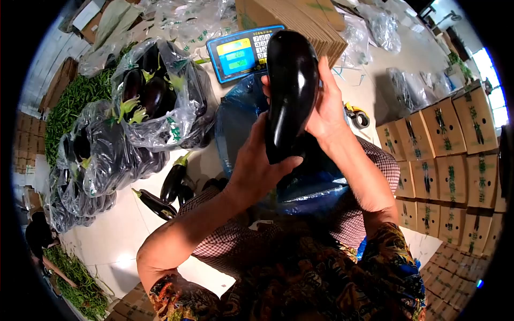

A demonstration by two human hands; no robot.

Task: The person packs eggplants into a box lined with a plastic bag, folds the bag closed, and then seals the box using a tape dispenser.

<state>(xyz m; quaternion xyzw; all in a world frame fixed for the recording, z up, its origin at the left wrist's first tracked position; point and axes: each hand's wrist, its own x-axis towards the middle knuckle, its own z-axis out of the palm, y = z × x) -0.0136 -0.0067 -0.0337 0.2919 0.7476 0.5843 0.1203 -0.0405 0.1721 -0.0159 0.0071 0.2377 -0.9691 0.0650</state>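
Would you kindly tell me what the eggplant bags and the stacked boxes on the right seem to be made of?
The bags look like thin clear plastic film: glossy, wrinkled, with eggplants visible through them. The boxes look like brown matte cardboard with green print, probably corrugated.

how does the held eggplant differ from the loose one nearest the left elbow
The held eggplant stands upright between the left hand and right hand; the floor eggplant lies flat. The held eggplant looks plump, the floor eggplant slim. The floor eggplant shows a green stem; the held eggplant's is hidden. Both are glossy dark purple.
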